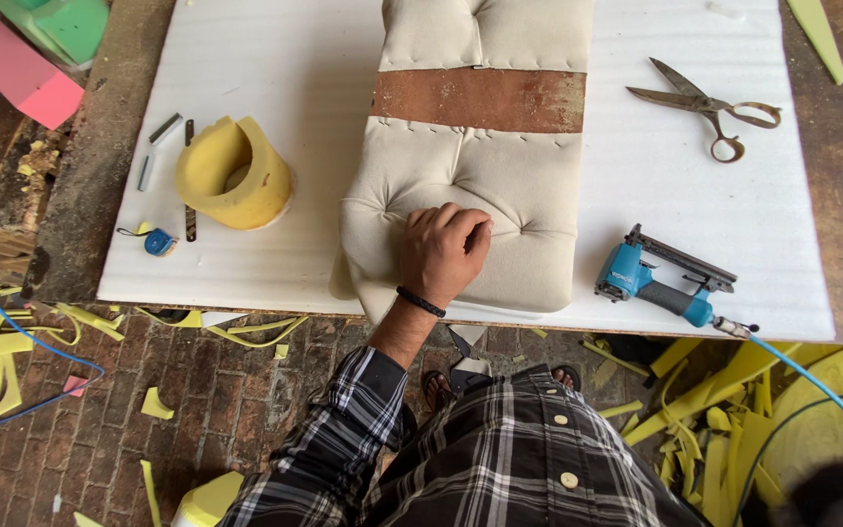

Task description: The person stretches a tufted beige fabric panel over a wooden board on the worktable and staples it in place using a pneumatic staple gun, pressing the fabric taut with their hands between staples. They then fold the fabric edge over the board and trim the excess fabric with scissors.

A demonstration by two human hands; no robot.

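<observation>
A beige tufted cushion (461, 176) lies on a white foam sheet (275, 88), with a bare brown wooden strip (480, 100) across its middle. My left hand (443, 252) rests on the cushion's near half, its fingers curled and pressed into the fabric beside a tuft. A black band circles that wrist, and the sleeve is plaid. My right hand is out of sight.
A blue pneumatic stapler (658, 281) with a blue hose lies to the right of the cushion, and scissors (709, 105) lie at the back right. To the left are a curved yellow foam piece (234, 176), a small blue tape measure (158, 241) and staple strips (164, 129). Yellow foam scraps (695, 410) litter the brick floor.
</observation>
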